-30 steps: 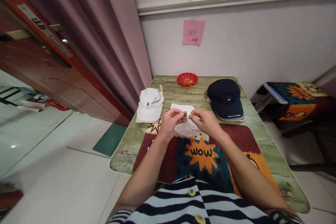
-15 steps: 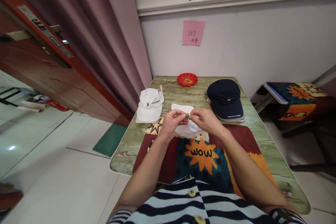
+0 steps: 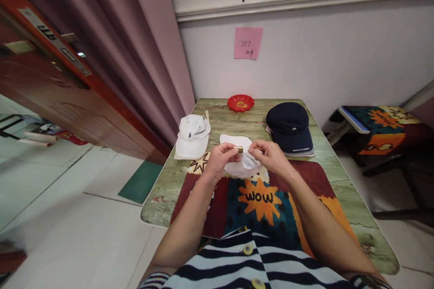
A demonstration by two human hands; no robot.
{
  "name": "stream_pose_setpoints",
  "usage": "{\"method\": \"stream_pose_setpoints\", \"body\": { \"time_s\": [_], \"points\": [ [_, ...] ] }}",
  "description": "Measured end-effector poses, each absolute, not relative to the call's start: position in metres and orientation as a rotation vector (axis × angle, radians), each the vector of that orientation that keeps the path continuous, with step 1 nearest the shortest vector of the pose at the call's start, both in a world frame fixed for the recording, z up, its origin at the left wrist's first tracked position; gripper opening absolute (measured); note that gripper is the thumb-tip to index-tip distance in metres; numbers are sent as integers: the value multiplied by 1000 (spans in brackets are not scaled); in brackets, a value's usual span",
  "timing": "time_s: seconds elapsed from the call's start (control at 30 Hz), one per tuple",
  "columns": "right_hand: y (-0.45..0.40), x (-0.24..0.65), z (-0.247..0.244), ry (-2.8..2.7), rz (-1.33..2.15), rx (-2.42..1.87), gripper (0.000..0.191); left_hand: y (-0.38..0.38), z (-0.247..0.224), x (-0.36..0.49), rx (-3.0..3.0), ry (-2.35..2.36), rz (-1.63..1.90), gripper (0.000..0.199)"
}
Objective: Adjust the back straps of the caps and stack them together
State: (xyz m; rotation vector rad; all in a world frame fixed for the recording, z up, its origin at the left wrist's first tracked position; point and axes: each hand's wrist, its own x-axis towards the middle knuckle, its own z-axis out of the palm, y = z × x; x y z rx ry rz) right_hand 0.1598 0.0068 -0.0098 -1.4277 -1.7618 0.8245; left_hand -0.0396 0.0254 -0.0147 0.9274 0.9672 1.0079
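A white cap (image 3: 242, 171) lies in front of me at the far edge of the mat, its brim pointing away. Over it, my left hand (image 3: 221, 160) pinches a small brass-coloured buckle (image 3: 240, 149) between thumb and fingertips. My right hand (image 3: 270, 157) is closed too, thumb against forefinger, at what looks like the cap's white strap just right of the buckle. The strap itself is mostly hidden by the fingers. Both forearms rest low over the mat.
White caps (image 3: 192, 133) sit stacked at left, dark navy caps (image 3: 290, 128) at right. A red scalloped dish (image 3: 240, 103) stands at the back of the green wood-grain table (image 3: 224, 119). The patterned mat (image 3: 233, 207) covers the front. A pink note (image 3: 248, 43) is on the wall.
My fingers have drawn slightly apart, so more of the brass buckle shows. The right hand has shifted a little to the right; the cap stays in place.
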Motion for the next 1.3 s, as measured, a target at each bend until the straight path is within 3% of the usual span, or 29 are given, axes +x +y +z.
{"method": "stream_pose_setpoints", "body": {
  "time_s": [0.47,1.07,1.3],
  "points": [
    [7,166,-20,-1648,1081,-1282,29,29,-14,-47,987,979,977,39],
    [15,156,-22,-1713,989,-1279,29,29,-11,-53,1091,924,824,41],
    [17,157,-21,-1713,999,-1288,29,33,-10,-58,1388,1075,935,35]
  ]
}}
